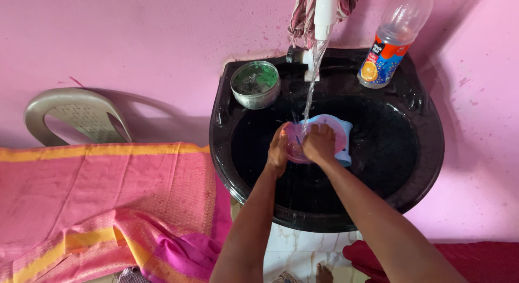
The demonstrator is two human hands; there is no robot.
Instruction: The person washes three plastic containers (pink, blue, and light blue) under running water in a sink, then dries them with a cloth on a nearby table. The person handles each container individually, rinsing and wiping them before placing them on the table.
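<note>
- A pink cup is gripped between the left hand and right hand, under the running water.
- Wet fingers: the cup could be dropped into the black sink below.
- Spray may be thrown past both hands.

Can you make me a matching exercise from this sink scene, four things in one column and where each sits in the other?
Things:
1. small pink plastic bowl
2. round steel tin with green residue
3. clear plastic bottle with orange-fruit label
4. grey plastic chair

Places:
A. back right rim of the black sink
B. left of the sink, by the pink wall
C. under the running water, between both hands
D. back left rim of the sink

Pairs: 1-C, 2-D, 3-A, 4-B
</note>
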